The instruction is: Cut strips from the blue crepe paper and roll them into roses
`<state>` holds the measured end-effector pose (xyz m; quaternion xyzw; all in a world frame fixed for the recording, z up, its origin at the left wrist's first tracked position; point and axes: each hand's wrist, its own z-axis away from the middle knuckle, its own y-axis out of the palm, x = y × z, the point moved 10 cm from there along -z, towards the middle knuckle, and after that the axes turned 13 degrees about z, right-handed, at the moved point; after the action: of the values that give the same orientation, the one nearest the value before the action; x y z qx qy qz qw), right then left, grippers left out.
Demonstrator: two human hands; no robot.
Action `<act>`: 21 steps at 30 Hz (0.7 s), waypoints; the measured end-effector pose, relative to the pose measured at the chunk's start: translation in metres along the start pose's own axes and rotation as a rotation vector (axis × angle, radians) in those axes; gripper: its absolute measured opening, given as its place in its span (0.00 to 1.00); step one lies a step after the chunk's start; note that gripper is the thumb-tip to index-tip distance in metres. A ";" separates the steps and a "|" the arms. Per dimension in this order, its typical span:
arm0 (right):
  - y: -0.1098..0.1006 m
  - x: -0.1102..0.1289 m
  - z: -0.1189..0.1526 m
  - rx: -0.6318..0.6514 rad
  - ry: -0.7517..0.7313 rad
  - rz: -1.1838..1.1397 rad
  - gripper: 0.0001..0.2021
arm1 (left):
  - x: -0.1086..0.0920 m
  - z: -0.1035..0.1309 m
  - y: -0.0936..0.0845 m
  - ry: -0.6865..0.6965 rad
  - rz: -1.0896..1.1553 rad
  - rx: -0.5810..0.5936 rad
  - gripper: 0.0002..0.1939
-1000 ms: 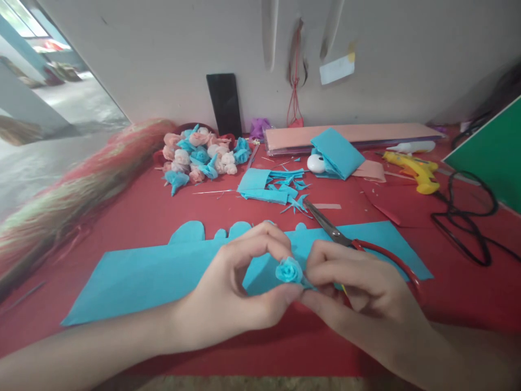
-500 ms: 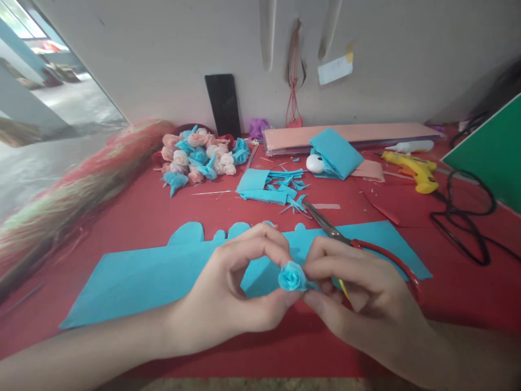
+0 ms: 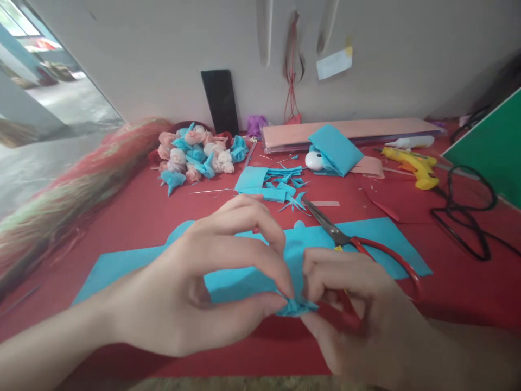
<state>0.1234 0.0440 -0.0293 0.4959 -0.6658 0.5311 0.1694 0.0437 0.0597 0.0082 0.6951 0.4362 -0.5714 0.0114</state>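
A small blue paper flower is held between both hands near the front of the table. My left hand pinches its left side with thumb and forefinger, the other fingers arched above. From the right, my right hand grips the flower's other end, its fingers curled in. Beneath the hands lies a long blue paper sheet. Red-handled scissors rest partly open on the sheet, their blades toward blue paper scraps; part of the handles is hidden behind my right hand.
Blue, pink and white paper flowers are heaped at the back left, beside a dark phone. Folded blue paper covers part of a white object. A yellow glue gun with black cord lies right; a fringed bundle lines the left.
My left hand has moved up and left, its fingers arching higher. The flower has dropped slightly and turned, so its swirled face no longer shows. The view has shifted a little.
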 end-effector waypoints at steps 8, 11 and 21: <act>0.015 -0.011 0.007 0.096 0.054 0.013 0.13 | -0.001 -0.002 0.021 0.057 -0.175 0.134 0.10; 0.018 -0.014 0.008 0.119 0.066 0.007 0.12 | -0.001 -0.003 0.024 0.056 -0.195 0.149 0.09; 0.018 -0.016 0.009 0.106 0.056 0.011 0.11 | 0.002 0.002 0.034 0.036 -0.324 0.224 0.09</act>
<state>0.1180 0.0430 -0.0547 0.4855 -0.6344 0.5803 0.1584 0.0632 0.0393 -0.0106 0.6228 0.4761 -0.5983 -0.1658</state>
